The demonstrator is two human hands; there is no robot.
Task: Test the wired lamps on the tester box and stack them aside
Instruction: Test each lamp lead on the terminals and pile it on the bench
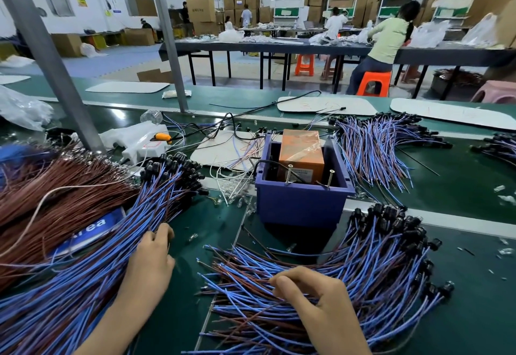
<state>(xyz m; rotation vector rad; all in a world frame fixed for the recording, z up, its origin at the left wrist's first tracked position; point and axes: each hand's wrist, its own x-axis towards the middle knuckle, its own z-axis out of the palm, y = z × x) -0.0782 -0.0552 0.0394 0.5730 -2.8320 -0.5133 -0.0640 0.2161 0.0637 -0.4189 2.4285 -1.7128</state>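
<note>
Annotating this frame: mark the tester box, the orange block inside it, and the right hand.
tester box [300, 206]: head view, purple front wall.
orange block [302, 146]: head view, taped top face.
right hand [324, 299]: head view, back of hand.

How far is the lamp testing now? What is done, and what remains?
Probably done: the fanned pile behind the tester box. In hand: the right hand pinches wires in the front pile, the left hand curls at the left pile; no wire is held to the box. Remaining, seemingly: that left pile.
</note>
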